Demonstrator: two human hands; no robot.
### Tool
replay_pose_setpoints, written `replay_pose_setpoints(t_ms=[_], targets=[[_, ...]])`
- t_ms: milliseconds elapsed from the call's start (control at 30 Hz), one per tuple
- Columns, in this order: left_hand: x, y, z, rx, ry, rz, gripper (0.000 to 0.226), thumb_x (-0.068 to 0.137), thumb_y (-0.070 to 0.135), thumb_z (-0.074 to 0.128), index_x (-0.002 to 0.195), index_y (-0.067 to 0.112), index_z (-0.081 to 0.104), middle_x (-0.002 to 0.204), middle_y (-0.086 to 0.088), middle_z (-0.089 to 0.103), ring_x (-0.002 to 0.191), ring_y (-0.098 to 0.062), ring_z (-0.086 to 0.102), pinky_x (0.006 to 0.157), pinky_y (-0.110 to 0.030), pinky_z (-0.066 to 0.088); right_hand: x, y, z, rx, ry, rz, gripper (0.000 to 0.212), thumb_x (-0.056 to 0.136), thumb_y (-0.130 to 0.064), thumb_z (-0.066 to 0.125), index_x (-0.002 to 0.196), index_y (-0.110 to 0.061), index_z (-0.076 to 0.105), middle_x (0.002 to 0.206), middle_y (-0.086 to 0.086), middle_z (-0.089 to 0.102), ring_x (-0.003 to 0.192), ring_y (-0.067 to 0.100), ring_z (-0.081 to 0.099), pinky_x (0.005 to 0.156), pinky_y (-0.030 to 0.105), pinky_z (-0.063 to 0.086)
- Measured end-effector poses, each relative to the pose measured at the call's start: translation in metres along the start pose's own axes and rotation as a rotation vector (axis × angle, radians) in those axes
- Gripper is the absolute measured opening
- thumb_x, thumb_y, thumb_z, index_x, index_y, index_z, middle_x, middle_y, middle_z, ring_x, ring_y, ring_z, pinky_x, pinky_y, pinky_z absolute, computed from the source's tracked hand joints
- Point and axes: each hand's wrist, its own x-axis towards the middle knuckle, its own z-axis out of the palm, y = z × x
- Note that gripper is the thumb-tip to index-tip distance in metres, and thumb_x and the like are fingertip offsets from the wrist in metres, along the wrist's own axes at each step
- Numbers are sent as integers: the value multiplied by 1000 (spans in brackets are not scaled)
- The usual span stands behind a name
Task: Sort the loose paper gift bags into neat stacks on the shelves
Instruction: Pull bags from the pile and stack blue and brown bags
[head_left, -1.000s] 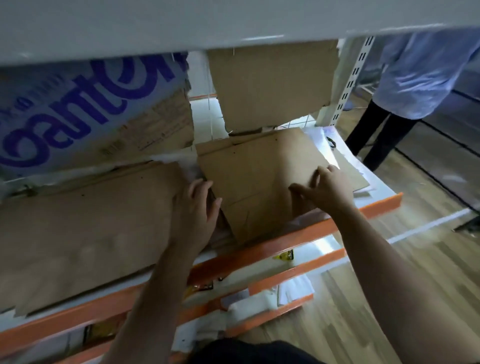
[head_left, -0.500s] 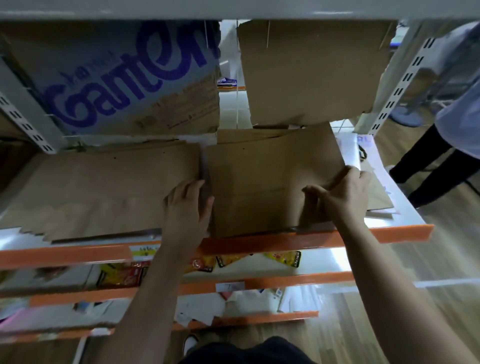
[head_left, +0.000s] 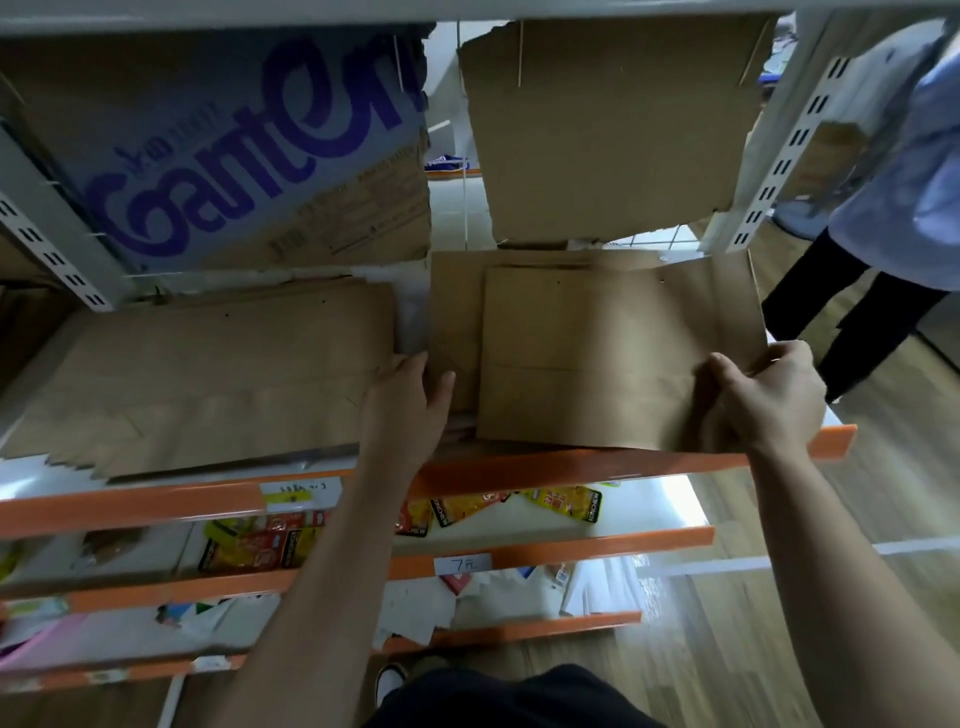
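A stack of flat brown paper gift bags (head_left: 597, 353) lies on the right part of the orange-edged shelf (head_left: 571, 465). My right hand (head_left: 769, 395) grips the stack's front right corner, thumb on top and fingers curled under. My left hand (head_left: 410, 405) holds the stack's left edge, thumb resting on top, fingers hidden between the two stacks. A wider stack of brown bags (head_left: 208, 384) lies on the left part of the same shelf, beside my left hand.
Flattened cardboard sheets (head_left: 608, 130) and a printed carton panel (head_left: 249, 150) hang behind the shelf. Lower shelves hold snack packets (head_left: 566, 503) and paper items. A person in a light shirt (head_left: 904, 171) stands at the right on the wooden floor.
The view has steadied and moved closer. The right stack has squared up with the shelf's front edge, and both hands have shifted a little outward along its sides.
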Motion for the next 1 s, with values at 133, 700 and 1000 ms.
replay_pose_setpoints(t_ms=[133,700,1000], targets=[[7,12,-1,-108,-16,-70,55,91,42,59,133,8,49,121,-8,59,106,-21,57,80,-29,45,-7,8,-2,-16,-12,22,49,82,-39,71,109,-4,50,105,21,63,102,39,58,81,41,43],[-37,-95,-96,-726,520,-318,24,89,9,58,102,29,54,94,1,63,86,-6,64,66,-36,58,-75,-93,61,401,-293,-102,29,87,-29,66,107,-8,62,101,12,66,97,29,60,81,34,44],[-123,-242,-197,-781,749,-491,25,93,9,57,104,31,51,96,7,64,88,-11,64,70,-31,55,-221,-202,139,469,-535,-232,26,88,-30,66,105,-11,63,94,6,63,90,24,60,74,31,43]])
